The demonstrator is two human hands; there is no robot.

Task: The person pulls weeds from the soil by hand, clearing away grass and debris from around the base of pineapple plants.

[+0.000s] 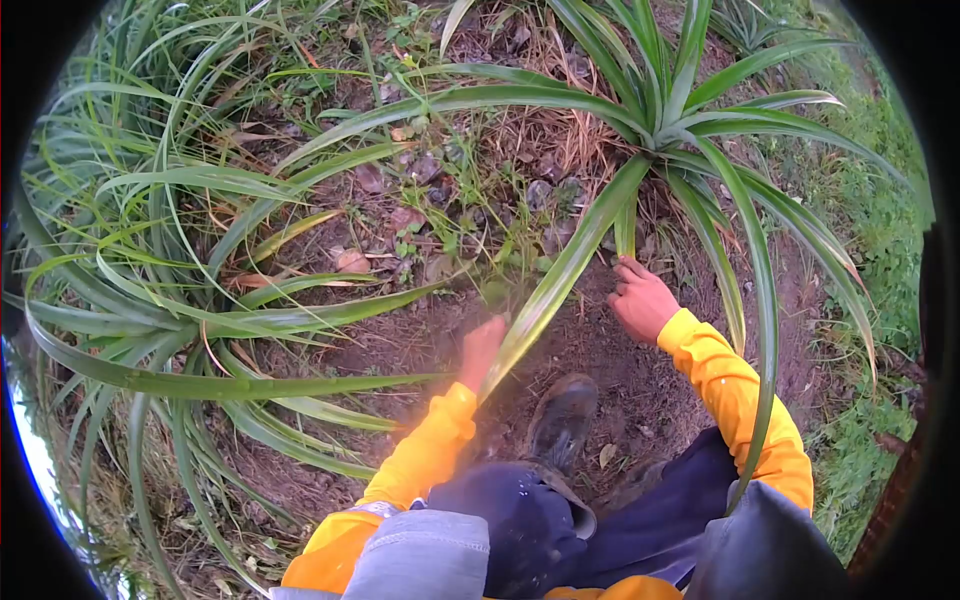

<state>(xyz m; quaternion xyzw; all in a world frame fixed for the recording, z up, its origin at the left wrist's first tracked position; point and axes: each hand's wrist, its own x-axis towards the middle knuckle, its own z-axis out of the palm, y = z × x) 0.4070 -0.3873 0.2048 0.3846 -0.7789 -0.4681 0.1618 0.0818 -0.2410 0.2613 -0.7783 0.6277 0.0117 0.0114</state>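
In the head view, a spiky rosette plant (655, 140) with long, strap-shaped leaves stands at upper right in damp, crumbly soil (620, 375). My right hand (642, 300) has its fingers curled together, pinching the tip of a short yellow-green leaf (625, 228). My left hand (483, 350) is blurred beside a broad, glossy leaf (575, 265); whether its fingers grip, I cannot tell. Wrinkled yellow sleeves (735, 400) cover my arms, above a scuffed, muddy boot (563, 420).

Right hand (645, 302): is holding the short leaf (625, 228)
Left hand (483, 350): is appearing blurred beside the long leaf (560, 280)
Boot (562, 425): is standing on soil (622, 385)
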